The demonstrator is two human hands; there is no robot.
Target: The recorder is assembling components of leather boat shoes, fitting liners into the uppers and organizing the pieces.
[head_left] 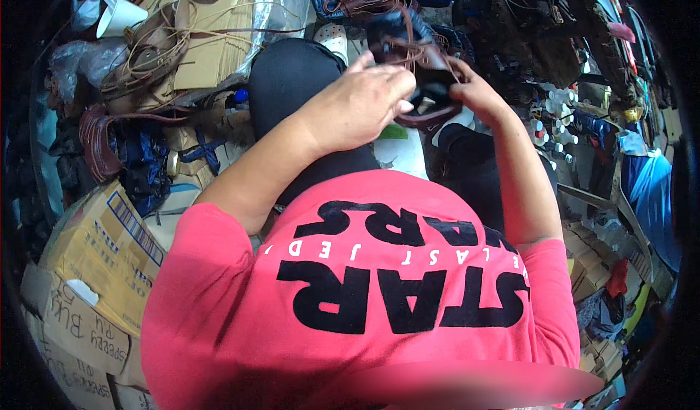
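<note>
Brown and leathery, the shoe (430, 61) I'm watching sits upper centre of frame; the right hand (478, 96) pinches its edge, presumably for steadiness. The left hand (364, 100) has fingers curled partway; I can't tell their hold.

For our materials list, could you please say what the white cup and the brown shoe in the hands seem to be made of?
White cup: plastic, foam or coated paper; its smooth, pale wall leaves it open.
Brown shoe: probably leather, real or imitation; reddish-brown with a soft sheen, though blur hides the grain.
</note>
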